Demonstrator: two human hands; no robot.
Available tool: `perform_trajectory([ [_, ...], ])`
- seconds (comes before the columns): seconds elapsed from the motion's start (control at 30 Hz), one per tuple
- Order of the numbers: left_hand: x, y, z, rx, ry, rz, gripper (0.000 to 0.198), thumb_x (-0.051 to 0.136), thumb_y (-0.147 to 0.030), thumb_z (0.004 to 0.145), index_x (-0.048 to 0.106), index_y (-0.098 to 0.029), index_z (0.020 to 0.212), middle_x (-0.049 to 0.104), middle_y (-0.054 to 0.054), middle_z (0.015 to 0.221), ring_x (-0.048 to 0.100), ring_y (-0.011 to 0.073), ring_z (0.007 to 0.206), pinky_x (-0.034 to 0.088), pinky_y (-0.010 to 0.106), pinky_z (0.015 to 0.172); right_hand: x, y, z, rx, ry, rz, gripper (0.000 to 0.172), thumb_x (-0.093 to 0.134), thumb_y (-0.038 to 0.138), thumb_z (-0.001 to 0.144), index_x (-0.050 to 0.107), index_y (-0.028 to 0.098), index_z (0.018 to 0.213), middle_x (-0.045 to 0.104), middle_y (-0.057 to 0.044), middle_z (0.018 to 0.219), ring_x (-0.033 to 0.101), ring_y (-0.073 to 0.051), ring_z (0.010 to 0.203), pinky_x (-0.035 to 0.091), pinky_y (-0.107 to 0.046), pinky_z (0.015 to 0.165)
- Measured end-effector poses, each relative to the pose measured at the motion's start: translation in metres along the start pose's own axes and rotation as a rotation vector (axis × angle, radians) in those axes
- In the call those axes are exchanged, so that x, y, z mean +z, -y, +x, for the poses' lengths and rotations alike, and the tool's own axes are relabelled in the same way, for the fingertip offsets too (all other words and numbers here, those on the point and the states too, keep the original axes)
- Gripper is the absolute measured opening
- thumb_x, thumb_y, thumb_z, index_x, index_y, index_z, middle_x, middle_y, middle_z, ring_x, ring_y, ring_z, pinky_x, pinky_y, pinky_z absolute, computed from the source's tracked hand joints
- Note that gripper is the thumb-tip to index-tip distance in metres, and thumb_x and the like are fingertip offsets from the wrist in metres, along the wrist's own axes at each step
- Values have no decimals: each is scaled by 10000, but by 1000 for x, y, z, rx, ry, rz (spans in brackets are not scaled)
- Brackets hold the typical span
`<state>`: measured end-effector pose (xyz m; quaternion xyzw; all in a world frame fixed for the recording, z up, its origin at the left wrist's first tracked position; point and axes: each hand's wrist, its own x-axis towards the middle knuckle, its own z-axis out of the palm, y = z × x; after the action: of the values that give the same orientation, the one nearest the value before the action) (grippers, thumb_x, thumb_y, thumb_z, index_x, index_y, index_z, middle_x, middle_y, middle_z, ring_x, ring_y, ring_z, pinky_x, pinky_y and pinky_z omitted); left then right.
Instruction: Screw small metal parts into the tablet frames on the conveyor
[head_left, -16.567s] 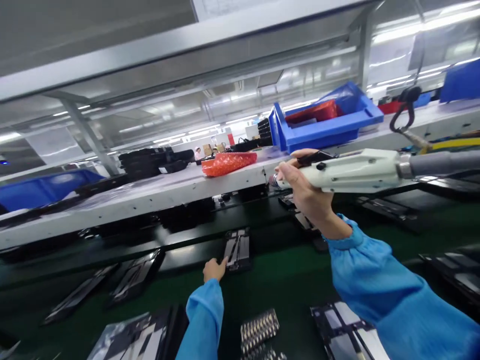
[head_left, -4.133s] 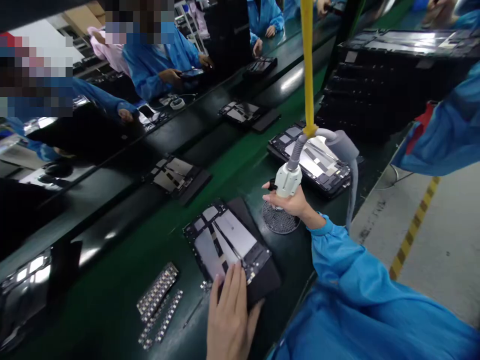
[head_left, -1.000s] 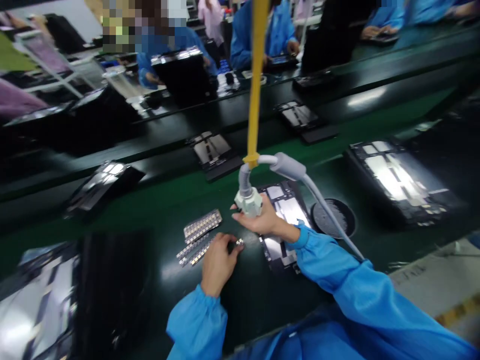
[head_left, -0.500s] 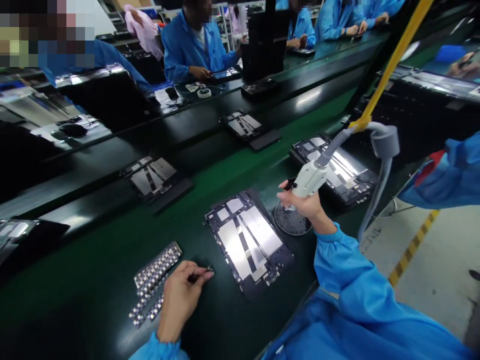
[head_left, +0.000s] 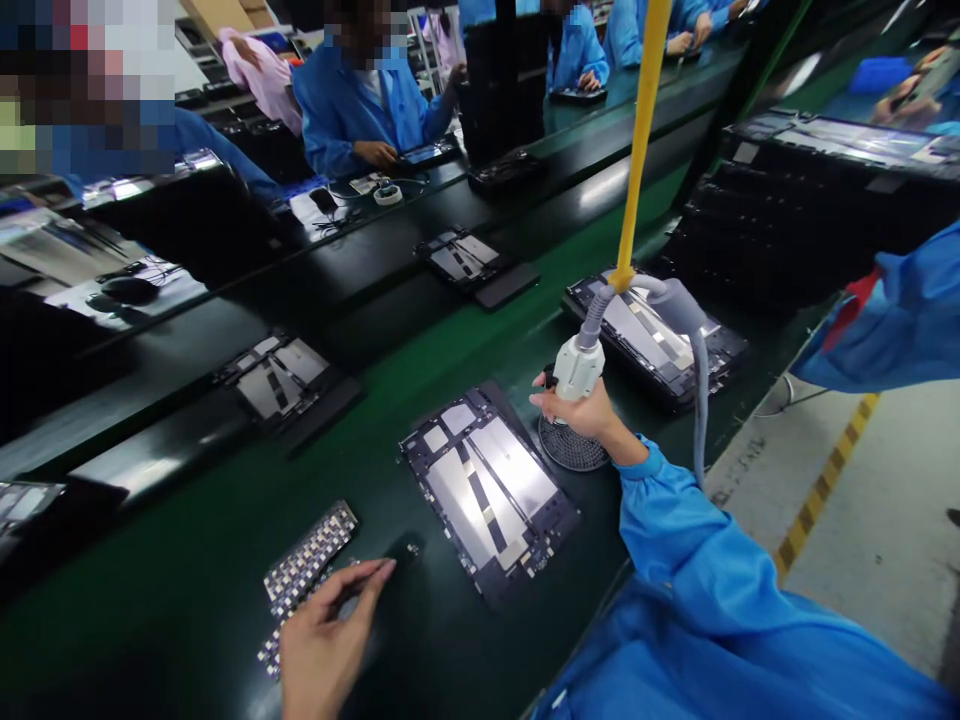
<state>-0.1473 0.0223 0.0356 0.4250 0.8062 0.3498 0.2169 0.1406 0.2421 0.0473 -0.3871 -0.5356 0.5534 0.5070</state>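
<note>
My left hand is over the near bench, thumb and forefinger tips together with nothing visible between them. Just past the fingertips a small electronic part lies on the green surface. Partly behind that hand are rows of small circuit boards. My right hand grips a white electric screwdriver, hung on a yellow strap and fed by a grey cable. Its lower end is hidden by the hand, above a round perforated screw dish. Between my hands lies an opened tablet housing with silver battery panels.
A stack of similar housings stands right of the screwdriver. Others rest on dark slabs across the bench, with one more farther back. Dark panels are piled at right. Co-workers in blue coats sit opposite; a blue sleeve juts in at right.
My left hand has drawn back to the left and let go of the small electronic part, which now lies on the bench. The screwdriver stands more upright in my right hand; the whole view has shifted slightly.
</note>
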Motion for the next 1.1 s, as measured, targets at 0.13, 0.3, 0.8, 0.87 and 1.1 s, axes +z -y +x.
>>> perform_trajectory([
  [0.13,9,-5,-15,137,77,-44,370,669,-544,691,764,-223,848,736,50,800,684,187,634,583,293,621,0,4,-3,6,12,-27,338,813,329,572,630,153,794,543,48,460,494,-106,381,436,-258,395],
  [0.3,41,-7,-39,46,65,-165,318,658,-437,751,745,-179,915,717,52,710,682,178,625,576,291,618,17,28,-9,-93,36,-58,288,780,312,644,613,187,842,558,54,465,523,-117,392,453,-258,393],
  [0.8,74,-2,-49,56,-196,-341,283,505,-332,904,672,-147,1039,635,-14,557,646,139,545,531,282,638,186,8,-15,62,649,-40,229,733,259,644,626,147,812,526,62,470,500,-91,378,426,-224,399],
  [0.87,74,0,-49,91,-192,-335,294,485,-324,922,662,-155,1085,633,-15,582,641,131,570,529,281,663,184,6,-15,55,649,-49,231,732,271,653,623,148,815,530,60,473,498,-91,382,425,-223,399],
  [1.1,78,5,-49,85,-206,-435,262,517,-301,915,671,-170,1082,683,17,730,663,126,635,556,255,632,186,3,-16,28,632,-52,236,729,279,665,625,139,824,526,60,464,502,-95,379,427,-227,405],
])
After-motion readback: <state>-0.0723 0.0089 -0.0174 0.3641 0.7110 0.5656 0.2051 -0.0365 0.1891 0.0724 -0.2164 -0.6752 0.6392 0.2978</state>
